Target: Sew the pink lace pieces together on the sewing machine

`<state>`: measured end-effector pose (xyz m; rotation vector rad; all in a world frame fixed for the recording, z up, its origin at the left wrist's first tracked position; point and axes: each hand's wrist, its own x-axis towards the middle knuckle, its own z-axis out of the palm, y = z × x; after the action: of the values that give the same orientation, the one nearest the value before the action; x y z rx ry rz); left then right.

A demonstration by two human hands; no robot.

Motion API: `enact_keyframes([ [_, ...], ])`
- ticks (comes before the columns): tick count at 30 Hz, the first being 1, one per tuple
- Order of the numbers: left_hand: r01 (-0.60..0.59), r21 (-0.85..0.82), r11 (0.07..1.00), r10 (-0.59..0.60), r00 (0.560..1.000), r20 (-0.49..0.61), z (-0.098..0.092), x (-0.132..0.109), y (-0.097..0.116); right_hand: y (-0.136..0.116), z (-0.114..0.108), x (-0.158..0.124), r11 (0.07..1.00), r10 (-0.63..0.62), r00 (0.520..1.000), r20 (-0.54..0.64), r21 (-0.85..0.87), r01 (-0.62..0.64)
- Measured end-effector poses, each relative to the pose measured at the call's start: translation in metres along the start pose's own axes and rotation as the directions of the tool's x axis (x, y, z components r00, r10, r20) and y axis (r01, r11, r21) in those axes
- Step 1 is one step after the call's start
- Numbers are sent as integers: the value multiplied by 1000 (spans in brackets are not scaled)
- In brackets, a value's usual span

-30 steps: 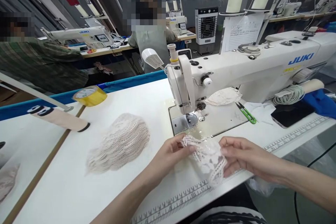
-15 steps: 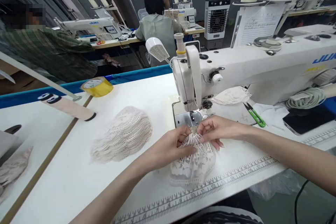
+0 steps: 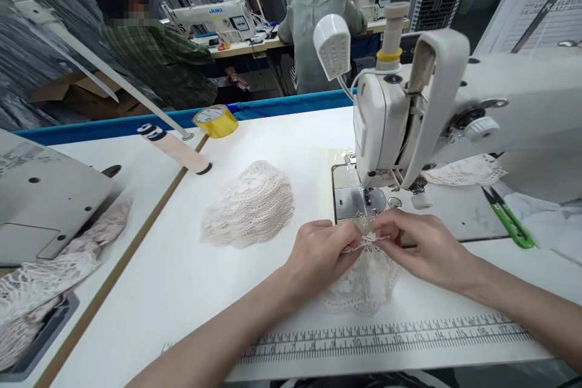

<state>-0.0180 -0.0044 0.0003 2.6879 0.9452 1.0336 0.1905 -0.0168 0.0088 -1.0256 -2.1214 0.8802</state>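
My left hand [image 3: 324,254] and my right hand [image 3: 422,245] both pinch the top edge of a small white lace piece [image 3: 364,285], fingers closed on it. The lace lies on the white table [image 3: 182,291] just in front of the needle plate [image 3: 352,200] of a white sewing machine [image 3: 409,115]. The rest of the lace spreads toward me between my wrists. A heap of similar lace pieces [image 3: 250,206] sits to the left of my left hand, apart from it.
A printed ruler [image 3: 386,336] runs along the table's near edge. Green thread snips [image 3: 507,218] lie at the right. A yellow tape roll [image 3: 216,121] and a pink thread cone [image 3: 175,148] lie at the back left. Two people sit at machines behind.
Both hands carried the lace from the near table edge up to the needle plate. My view has moved closer and to the left.
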Motion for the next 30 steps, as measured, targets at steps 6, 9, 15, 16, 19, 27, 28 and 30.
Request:
enact_keyframes([
  [6, -88, 24, 996, 89, 995, -51, -1, 1, 1, 2, 3, -5, 990, -120, 992, -34, -75, 118],
  [9, -91, 27, 996, 92, 994, -60, -1, 1, 2, 2, 3, -5, 990, -132, 990, -52, -65, 129],
  [15, -91, 36, 995, 93, 994, -64, -1, 0, 2, 2, 5, -5, 988, -150, 986, -78, -58, 145],
  [16, -91, 35, 995, 93, 994, -64, -1, 0, 3, 2, 5, -5, 986, -156, 984, -81, -69, 151],
  [19, -88, 31, 996, 90, 994, -66, -1, 0, 3, 1, 4, -5, 987, -148, 985, -92, -77, 141],
  [27, -74, 11, 997, 75, 996, -57, 0, -1, 2, 2, 4, -4, 974, -214, 973, -86, -99, 206],
  [28, -73, 10, 997, 74, 996, -58, 1, -1, 2, 2, 4, -4, 972, -222, 972, -83, -105, 213],
  [30, -75, 3, 997, 75, 995, -66, 2, -2, 2, 2, 4, -5, 969, -230, 970, -74, -110, 221],
])
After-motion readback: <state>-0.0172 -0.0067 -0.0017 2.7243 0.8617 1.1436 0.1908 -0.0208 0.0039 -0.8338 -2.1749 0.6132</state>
